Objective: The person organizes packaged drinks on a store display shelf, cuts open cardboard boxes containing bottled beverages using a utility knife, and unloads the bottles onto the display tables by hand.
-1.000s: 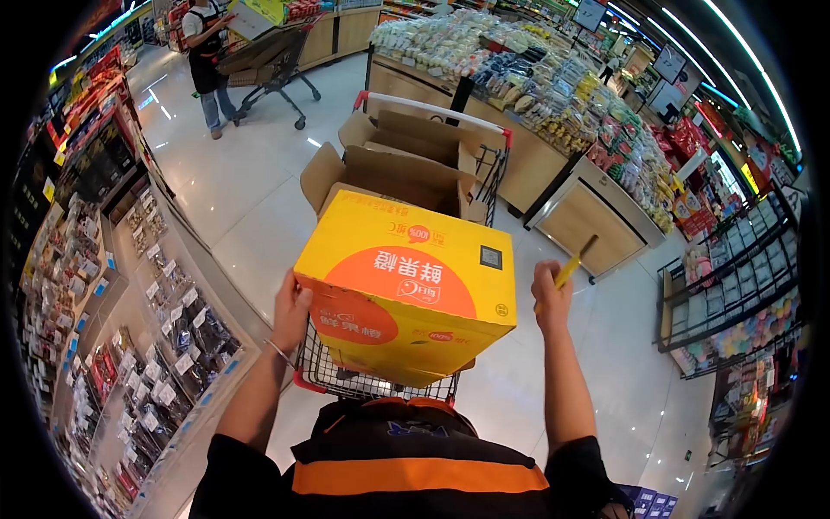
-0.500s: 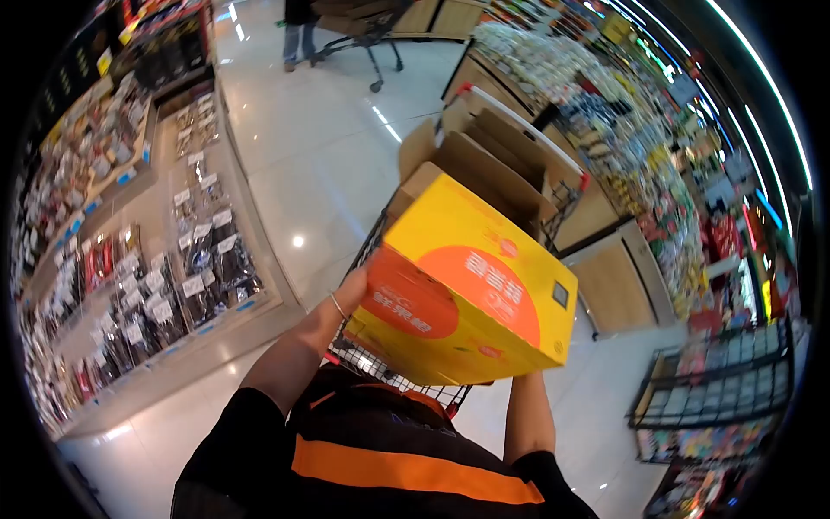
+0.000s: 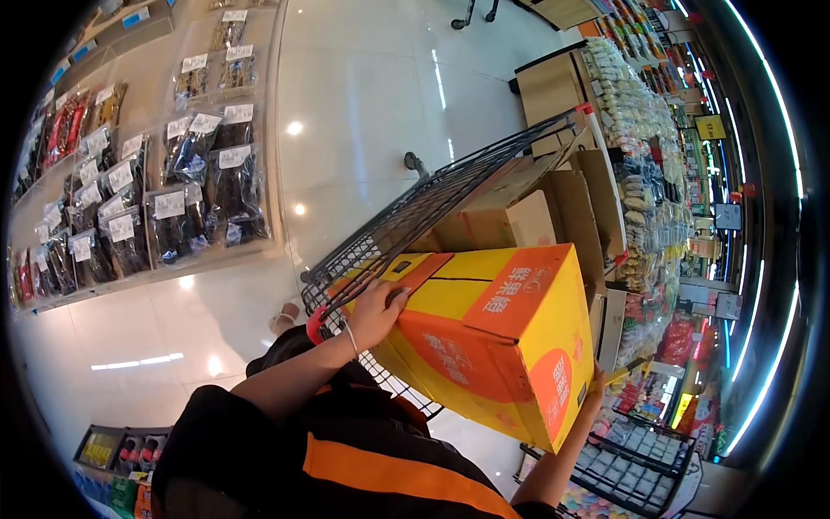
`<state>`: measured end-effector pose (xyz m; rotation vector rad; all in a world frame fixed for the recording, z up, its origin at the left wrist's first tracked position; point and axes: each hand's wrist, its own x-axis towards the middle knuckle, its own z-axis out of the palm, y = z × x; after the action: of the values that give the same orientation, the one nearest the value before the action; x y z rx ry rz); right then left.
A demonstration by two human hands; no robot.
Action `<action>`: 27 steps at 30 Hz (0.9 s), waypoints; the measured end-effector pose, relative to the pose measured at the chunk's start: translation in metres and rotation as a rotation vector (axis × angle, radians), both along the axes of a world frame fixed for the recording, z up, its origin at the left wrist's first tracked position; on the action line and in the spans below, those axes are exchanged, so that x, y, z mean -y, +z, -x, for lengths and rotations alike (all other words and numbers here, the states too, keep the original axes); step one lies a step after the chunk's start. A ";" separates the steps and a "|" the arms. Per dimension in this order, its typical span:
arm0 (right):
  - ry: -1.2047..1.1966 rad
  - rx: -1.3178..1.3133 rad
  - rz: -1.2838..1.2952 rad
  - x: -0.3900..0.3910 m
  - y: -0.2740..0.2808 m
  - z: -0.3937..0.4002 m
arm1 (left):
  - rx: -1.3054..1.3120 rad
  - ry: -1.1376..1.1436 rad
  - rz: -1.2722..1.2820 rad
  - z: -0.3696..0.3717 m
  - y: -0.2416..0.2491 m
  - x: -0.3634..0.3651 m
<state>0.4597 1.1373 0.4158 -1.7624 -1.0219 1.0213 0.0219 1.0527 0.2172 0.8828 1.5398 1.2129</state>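
Observation:
A yellow and orange cardboard box (image 3: 510,298) is tilted in front of my body, over the near end of a shopping cart (image 3: 450,195). Its taped top flaps face upward, and orange panels carry white lettering. My left hand (image 3: 378,311) grips the box's near left upper edge, thumb by the seam. At the box's right end, my right hand (image 3: 593,400) holds the lower side; some of its fingers are hidden. Behind the box, open brown cartons (image 3: 566,203) stand in the cart.
On the left, a display counter (image 3: 275,164) carries several bagged goods with white tags. Shelves of packaged food (image 3: 635,147) line the right side. Below them is a black wire rack (image 3: 635,463). Another cart's wheels (image 3: 471,17) show on the tiled floor at the top.
The box has turned so its taped flaps face up, and it sits lower and further right. My left hand has come into view on its upper edge. The whole view has swung round.

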 end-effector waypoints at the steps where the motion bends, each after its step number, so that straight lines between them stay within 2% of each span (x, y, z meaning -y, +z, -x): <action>1: 0.011 0.035 0.009 -0.005 0.002 -0.003 | 0.017 0.026 -0.067 0.001 0.002 0.000; 2: 0.023 0.065 0.020 -0.006 0.004 -0.006 | 0.025 0.025 -0.066 0.003 0.008 -0.002; 4: 0.036 0.101 0.030 -0.005 0.005 -0.011 | 0.089 -0.128 -0.033 0.010 0.020 -0.014; 5: 0.039 0.095 0.031 -0.003 0.003 -0.012 | 0.086 -0.133 -0.035 0.010 0.015 -0.028; 7: 0.027 0.045 0.024 0.004 0.002 -0.010 | 0.061 -0.301 -0.147 0.002 -0.003 -0.067; 10: -0.032 -0.227 0.024 0.012 -0.001 0.017 | 0.096 -0.316 -0.187 -0.019 -0.007 -0.118; 12: -0.046 -0.402 0.032 0.014 -0.001 0.033 | 0.252 -0.462 -0.215 -0.036 -0.010 -0.142; 13: -0.046 -0.457 0.034 0.014 0.000 0.039 | 0.245 -0.471 -0.273 -0.047 -0.033 -0.149; 14: -0.044 -0.502 0.024 0.015 0.002 0.045 | 0.226 -0.507 -0.283 -0.045 -0.030 -0.151; 16: -0.111 -0.540 -0.003 0.018 0.001 0.048 | 0.580 -0.568 -0.204 -0.045 -0.020 -0.148; 17: -0.085 -0.514 -0.039 0.018 -0.005 0.039 | 0.528 -0.571 -0.236 -0.049 -0.033 -0.147; 19: -0.062 -0.518 -0.091 0.013 -0.011 0.027 | 0.578 -0.503 -0.316 -0.054 0.001 -0.127; 21: 0.080 -0.500 -0.076 0.012 -0.015 0.022 | 0.281 -0.650 -0.422 -0.033 0.064 -0.100; 22: 0.076 -0.517 -0.090 0.011 -0.014 0.022 | 0.163 -0.673 -0.462 -0.031 0.081 -0.086; 24: 0.206 -0.475 -0.084 0.009 -0.007 0.032 | -0.029 -0.634 -0.503 -0.029 0.091 -0.060; 25: 0.152 -0.459 -0.090 0.009 -0.001 0.044 | -0.132 -0.584 -0.515 -0.030 0.090 -0.046; 27: 0.189 -0.505 -0.088 0.012 -0.004 0.044 | -0.312 -0.477 -0.500 -0.031 0.081 -0.025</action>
<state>0.4156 1.1253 0.4119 -1.2565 -0.8992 1.4258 0.0526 1.0781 0.2978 1.7259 1.1587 1.1505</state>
